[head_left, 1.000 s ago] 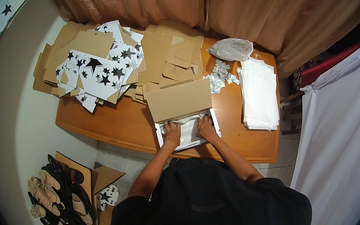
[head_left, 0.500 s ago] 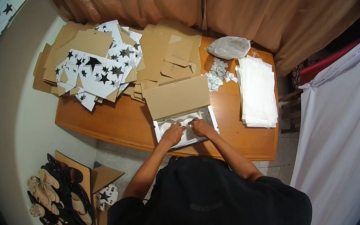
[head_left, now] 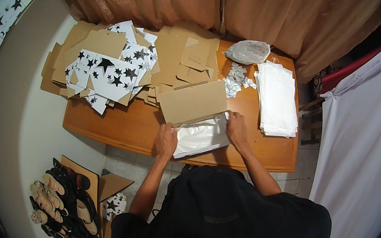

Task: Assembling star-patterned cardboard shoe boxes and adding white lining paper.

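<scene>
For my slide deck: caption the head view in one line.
Both hands, left hand and right hand, press white paper into an open cardboard box on a wooden table.

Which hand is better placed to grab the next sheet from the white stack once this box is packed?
Right. The right hand rests on the box's right edge, on the same side as the stack of white sheets. The left hand sits at the far edge of the open box and would have to cross over it.
</scene>
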A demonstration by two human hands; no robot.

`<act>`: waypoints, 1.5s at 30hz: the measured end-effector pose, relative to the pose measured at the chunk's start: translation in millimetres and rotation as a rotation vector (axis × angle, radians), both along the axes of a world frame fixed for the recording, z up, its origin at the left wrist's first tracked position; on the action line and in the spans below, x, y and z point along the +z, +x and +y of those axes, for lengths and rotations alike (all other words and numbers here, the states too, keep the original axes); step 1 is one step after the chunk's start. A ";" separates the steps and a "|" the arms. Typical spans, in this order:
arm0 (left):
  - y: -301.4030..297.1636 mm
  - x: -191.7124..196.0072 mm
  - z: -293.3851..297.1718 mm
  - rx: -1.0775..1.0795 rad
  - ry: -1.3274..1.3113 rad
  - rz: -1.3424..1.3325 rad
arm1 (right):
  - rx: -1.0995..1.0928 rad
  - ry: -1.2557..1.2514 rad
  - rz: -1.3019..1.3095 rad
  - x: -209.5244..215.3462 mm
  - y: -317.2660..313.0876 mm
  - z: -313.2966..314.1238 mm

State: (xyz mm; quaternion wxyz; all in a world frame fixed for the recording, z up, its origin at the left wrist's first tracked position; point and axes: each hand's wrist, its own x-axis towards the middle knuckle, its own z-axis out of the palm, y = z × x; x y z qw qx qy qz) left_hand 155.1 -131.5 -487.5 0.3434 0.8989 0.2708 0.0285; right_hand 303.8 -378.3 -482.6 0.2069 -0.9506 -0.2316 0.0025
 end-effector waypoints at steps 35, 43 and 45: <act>84.1 28.8 -32.3 -0.104 -0.193 -0.362 | -0.080 0.365 0.433 -37.9 48.2 -32.7; 210.3 -16.8 -101.7 -0.384 -0.373 -0.109 | -0.193 0.494 0.499 -50.3 103.4 -65.0; 228.4 -45.0 -104.3 -0.356 -0.357 -0.107 | -0.204 0.508 0.525 -65.2 117.6 -60.7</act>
